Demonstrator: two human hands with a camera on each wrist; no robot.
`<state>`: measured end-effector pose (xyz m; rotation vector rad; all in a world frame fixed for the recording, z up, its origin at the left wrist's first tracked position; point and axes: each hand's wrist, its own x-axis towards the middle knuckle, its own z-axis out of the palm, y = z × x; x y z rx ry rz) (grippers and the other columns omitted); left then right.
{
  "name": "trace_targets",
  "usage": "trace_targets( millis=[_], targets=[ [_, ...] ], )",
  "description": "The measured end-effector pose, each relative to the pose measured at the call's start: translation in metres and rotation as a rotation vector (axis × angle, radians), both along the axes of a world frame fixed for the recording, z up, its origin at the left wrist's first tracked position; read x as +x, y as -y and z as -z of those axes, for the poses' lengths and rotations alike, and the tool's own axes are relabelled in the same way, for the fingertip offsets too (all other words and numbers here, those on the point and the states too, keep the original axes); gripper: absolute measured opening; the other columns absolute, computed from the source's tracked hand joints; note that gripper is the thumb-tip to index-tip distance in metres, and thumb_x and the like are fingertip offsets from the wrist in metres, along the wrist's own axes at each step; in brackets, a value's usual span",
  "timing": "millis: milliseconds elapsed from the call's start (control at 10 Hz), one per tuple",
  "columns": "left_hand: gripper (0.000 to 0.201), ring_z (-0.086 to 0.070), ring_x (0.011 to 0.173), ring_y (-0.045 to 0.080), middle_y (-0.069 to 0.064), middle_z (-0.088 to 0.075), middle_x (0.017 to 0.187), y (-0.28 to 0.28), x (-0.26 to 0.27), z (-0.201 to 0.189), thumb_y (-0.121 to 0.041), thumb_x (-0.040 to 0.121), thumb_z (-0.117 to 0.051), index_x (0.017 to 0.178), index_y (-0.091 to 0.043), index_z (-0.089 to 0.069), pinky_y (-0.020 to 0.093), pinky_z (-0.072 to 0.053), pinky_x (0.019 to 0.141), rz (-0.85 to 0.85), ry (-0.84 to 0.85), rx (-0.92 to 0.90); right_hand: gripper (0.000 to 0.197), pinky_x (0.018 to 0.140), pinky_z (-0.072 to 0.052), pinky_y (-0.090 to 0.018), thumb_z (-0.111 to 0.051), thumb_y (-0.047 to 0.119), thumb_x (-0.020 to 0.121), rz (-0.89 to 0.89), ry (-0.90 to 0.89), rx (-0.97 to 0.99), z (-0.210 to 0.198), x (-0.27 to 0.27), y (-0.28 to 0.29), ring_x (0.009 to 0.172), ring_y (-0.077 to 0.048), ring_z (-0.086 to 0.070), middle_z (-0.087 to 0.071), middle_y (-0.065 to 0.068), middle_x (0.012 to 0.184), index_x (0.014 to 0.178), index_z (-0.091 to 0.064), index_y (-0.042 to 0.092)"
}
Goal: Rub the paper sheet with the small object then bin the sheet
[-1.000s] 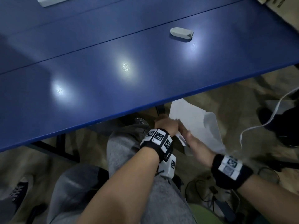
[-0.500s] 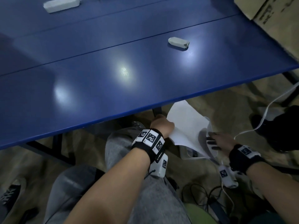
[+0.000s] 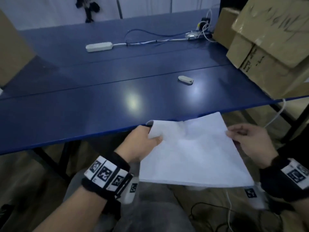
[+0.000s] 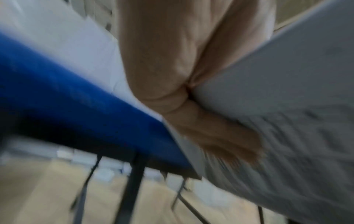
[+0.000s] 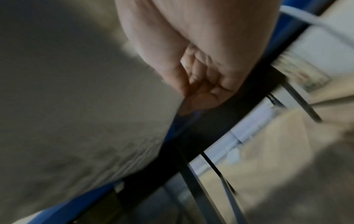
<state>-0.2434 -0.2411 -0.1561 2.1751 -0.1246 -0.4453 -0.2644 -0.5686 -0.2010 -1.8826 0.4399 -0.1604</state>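
Note:
A white paper sheet (image 3: pixel 192 153) hangs in the air just before the near edge of the blue table (image 3: pixel 83 106), its far corner over the edge. My left hand (image 3: pixel 147 141) pinches its upper left corner, thumb on top. My right hand (image 3: pixel 247 139) grips the right edge with fingers curled round it. In the left wrist view the sheet (image 4: pixel 287 91) lies against my left hand (image 4: pixel 191 94); in the right wrist view the sheet (image 5: pixel 76 106) fills the left side beside my right hand (image 5: pixel 191 78). A small pale eraser-like object (image 3: pixel 185 79) lies on the table, far from both hands.
Cardboard boxes (image 3: pixel 270 52) stand on the table's right end. A white power strip (image 3: pixel 99 46) and cables (image 3: pixel 158 40) lie at the back. Another box (image 3: pixel 11 47) stands at the far left. My grey-trousered lap (image 3: pixel 150 211) and floor cables (image 3: pixel 217 215) are below.
Both hands have lifted the sheet from under the table up to its near edge. My right hand has come back onto the sheet's right edge. The view has tilted up.

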Motion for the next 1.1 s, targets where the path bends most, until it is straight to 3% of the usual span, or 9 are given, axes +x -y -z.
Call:
trace_targets(
  millis=[100,200,400,500,700,800,900,1000,1100],
  targets=[
    [0.028,-0.073,0.085,0.018,-0.001,-0.077,0.090,-0.040,-0.016,-0.027,-0.041,0.085,-0.070,0.093,-0.016,-0.077,0.048,-0.057,0.083,-0.020,-0.040,-0.050,0.013,0.069,-0.053,-0.033,-0.078,0.008,0.083,-0.129,0.026,-0.196,-0.049,0.000,-0.033,0.064,-0.014,-0.067,-0.075,-0.001,0.076,0.074,-0.073,0.016],
    [0.022,-0.073,0.094,0.026,0.006,-0.076,0.101,-0.070,-0.044,-0.047,-0.024,0.092,-0.070,0.104,-0.006,-0.075,0.045,-0.057,0.086,-0.067,-0.129,-0.260,0.008,0.063,-0.054,-0.020,-0.079,0.007,0.080,-0.180,0.103,-0.245,-0.090,-0.008,-0.063,0.059,-0.007,-0.066,-0.075,-0.001,0.072,0.075,-0.075,0.011],
    [0.027,-0.071,0.100,0.029,0.009,-0.074,0.108,-0.122,0.016,-0.090,-0.020,0.093,-0.067,0.114,-0.002,-0.069,0.046,-0.054,0.090,-0.323,-0.048,-0.401,0.014,0.058,-0.054,-0.029,-0.073,0.003,0.086,-0.181,0.168,0.033,-0.135,0.081,-0.114,0.063,-0.024,-0.060,-0.068,-0.011,0.072,0.075,-0.067,0.009],
    [0.030,-0.068,0.096,0.031,0.019,-0.070,0.111,-0.139,0.083,-0.097,-0.011,0.095,-0.062,0.119,0.007,-0.063,0.042,-0.053,0.091,-0.433,0.030,-0.292,0.020,0.039,-0.043,-0.020,-0.069,-0.003,0.088,-0.177,0.093,0.049,-0.136,0.152,-0.139,0.043,-0.015,-0.051,-0.056,-0.011,0.062,0.071,-0.062,0.007],
    [0.010,-0.057,0.077,0.025,0.012,-0.065,0.087,-0.156,0.179,-0.082,-0.015,0.086,-0.063,0.079,-0.009,-0.063,0.031,-0.048,0.069,-0.487,0.114,0.341,0.017,0.069,-0.059,-0.038,-0.070,0.003,0.087,-0.208,-0.081,-0.034,-0.113,0.259,-0.167,0.070,-0.024,-0.063,-0.066,-0.014,0.082,0.074,-0.065,0.013],
    [0.016,-0.057,0.065,0.019,0.003,-0.067,0.080,-0.164,0.212,-0.059,-0.019,0.082,-0.065,0.085,-0.005,-0.071,0.023,-0.042,0.052,-0.499,0.067,0.482,0.005,0.061,-0.055,-0.028,-0.069,0.016,0.089,-0.255,-0.148,-0.215,-0.097,0.287,-0.174,0.072,-0.019,-0.066,-0.072,-0.013,0.097,0.092,-0.070,0.012],
    [0.017,-0.064,0.072,0.021,0.005,-0.072,0.085,-0.168,0.227,-0.047,-0.019,0.080,-0.066,0.089,-0.007,-0.074,0.023,-0.047,0.055,-0.515,0.072,0.521,0.028,0.064,-0.050,-0.021,-0.059,0.030,0.092,-0.215,-0.194,-0.398,-0.085,0.304,-0.178,0.099,-0.020,-0.068,-0.071,0.000,0.115,0.113,-0.071,0.016],
    [0.015,-0.061,0.066,0.021,0.007,-0.068,0.078,-0.172,0.231,-0.040,-0.019,0.079,-0.065,0.076,-0.004,-0.067,0.023,-0.044,0.050,-0.530,0.065,0.518,0.029,0.067,-0.056,-0.023,-0.069,0.022,0.088,-0.302,-0.249,-0.393,-0.085,0.310,-0.183,0.087,-0.023,-0.071,-0.074,-0.007,0.099,0.111,-0.072,0.004],
    [0.029,-0.061,0.076,0.021,0.011,-0.069,0.100,-0.179,0.224,-0.048,-0.034,0.083,-0.068,0.092,-0.007,-0.067,0.027,-0.046,0.062,-0.490,0.018,0.509,0.034,0.059,-0.058,-0.032,-0.068,0.022,0.091,-0.275,-0.174,-0.287,-0.094,0.299,-0.184,0.071,-0.032,-0.067,-0.072,-0.022,0.095,0.107,-0.069,-0.008]
  ],
)
